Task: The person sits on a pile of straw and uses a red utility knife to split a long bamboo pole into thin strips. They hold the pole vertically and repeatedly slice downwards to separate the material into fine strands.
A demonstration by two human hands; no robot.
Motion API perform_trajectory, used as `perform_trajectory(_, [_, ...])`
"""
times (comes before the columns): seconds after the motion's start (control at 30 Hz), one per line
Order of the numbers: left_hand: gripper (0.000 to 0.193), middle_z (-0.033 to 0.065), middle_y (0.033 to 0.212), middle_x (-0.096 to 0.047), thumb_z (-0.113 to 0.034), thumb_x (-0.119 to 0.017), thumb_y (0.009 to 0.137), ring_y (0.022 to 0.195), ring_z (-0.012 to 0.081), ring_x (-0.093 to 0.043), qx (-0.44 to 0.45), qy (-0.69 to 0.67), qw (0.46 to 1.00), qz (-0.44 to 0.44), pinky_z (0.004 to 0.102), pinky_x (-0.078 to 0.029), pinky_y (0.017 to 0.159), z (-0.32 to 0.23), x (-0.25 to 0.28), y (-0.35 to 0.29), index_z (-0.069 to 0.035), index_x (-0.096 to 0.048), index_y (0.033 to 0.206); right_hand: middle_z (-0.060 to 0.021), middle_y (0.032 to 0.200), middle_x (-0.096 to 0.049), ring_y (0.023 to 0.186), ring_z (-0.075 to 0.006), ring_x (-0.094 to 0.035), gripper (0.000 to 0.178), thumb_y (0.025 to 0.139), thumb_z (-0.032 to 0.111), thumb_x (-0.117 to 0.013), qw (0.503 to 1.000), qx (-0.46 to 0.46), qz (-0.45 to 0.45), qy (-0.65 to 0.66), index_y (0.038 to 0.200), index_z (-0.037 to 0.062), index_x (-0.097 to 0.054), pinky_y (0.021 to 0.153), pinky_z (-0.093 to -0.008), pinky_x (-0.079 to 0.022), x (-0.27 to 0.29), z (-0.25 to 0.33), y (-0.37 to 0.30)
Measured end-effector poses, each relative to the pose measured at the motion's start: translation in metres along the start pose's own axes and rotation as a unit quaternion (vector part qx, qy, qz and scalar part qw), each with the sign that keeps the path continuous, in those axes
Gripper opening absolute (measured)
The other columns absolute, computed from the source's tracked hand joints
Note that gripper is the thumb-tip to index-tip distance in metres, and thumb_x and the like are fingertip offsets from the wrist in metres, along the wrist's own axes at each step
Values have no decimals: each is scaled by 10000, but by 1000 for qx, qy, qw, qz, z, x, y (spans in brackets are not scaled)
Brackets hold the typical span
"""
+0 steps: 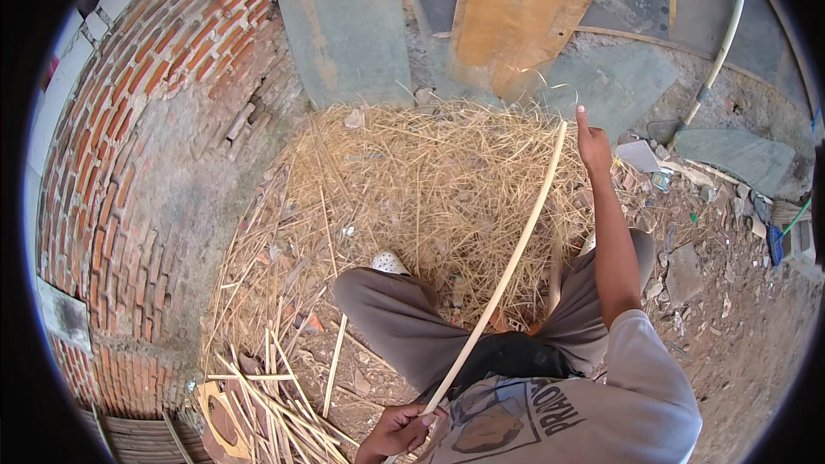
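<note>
A long, pale, peeled stick, bamboo- or rattan-like, slants from my lap up to the far right. My left hand, low at my left side, is closed round its near part. Out ahead with the arm stretched, my right hand has its fingers curled and thumb pointing up, just right of the stick's far end. Whatever sits in those fingers is hidden. A thin curled shaving shows by the right thumb. Between my bent legs stands a thicker piece of wood, partly covered by the stick.
A heap of straw-like shavings spreads in front of me. Several cut sticks lie at my lower left. A brick wall rises on the left. Boards lean at the back, and rubble litters the right.
</note>
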State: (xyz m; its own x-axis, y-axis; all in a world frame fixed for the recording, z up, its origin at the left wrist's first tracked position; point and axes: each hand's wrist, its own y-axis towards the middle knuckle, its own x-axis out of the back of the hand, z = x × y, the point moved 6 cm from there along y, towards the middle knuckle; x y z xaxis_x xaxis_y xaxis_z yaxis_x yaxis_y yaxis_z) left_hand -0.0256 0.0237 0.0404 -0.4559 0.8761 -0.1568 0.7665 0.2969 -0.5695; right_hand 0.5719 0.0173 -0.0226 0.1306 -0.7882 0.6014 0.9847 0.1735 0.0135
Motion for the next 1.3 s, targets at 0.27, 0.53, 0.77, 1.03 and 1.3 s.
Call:
perform_trajectory(0.27, [256, -25, 482, -443, -184, -483, 1020, 375, 22, -354, -85, -6, 986, -141, 201, -265, 374, -22, 20, 62, -11, -623, 1148, -76, 487, -543, 497, -239, -605, 701, 820, 755, -483, 901, 370, 224, -44, 635, 96, -633, 514, -403, -481, -52, 89, -174])
perform_trajectory(0.53, [272, -30, 491, -437, -213, -452, 1033, 376, 24, -356, -143, -10, 984, -109, 197, -274, 364, -72, -13, 117, -33, -585, 1188, -83, 459, -520, 438, -287, -561, 658, 777, 724, -572, 854, 478, 205, -13, 609, 91, -633, 454, -405, -434, -55, 98, -217])
perform_trajectory(0.77, [273, -25, 483, -437, -180, -430, 1036, 365, 23, -348, -127, 14, 989, -79, 193, -273, 365, -69, -19, 112, -25, -574, 1209, -63, 432, -485, 414, -267, -548, 680, 781, 743, -554, 868, 467, 170, -6, 562, 100, -597, 431, -380, -428, -43, 93, -205])
perform_trajectory(1.03, [280, -20, 480, -438, -170, -436, 1034, 366, 25, -346, -133, 3, 987, -89, 196, -269, 367, -75, -19, 106, -9, -566, 1223, -42, 420, -467, 396, -239, -538, 696, 720, 776, -591, 820, 564, 95, 12, 535, 105, -577, 420, -382, -421, -34, 109, -214])
perform_trajectory(1.3, [288, -18, 472, -420, -158, -430, 1035, 373, 25, -333, -104, -47, 993, -15, 205, -269, 392, -43, -28, 73, 18, -551, 1228, -77, 449, -528, 449, -264, -583, 726, 811, 774, -473, 937, 335, 88, -44, 640, 96, -667, 444, -399, -449, -25, 80, -118])
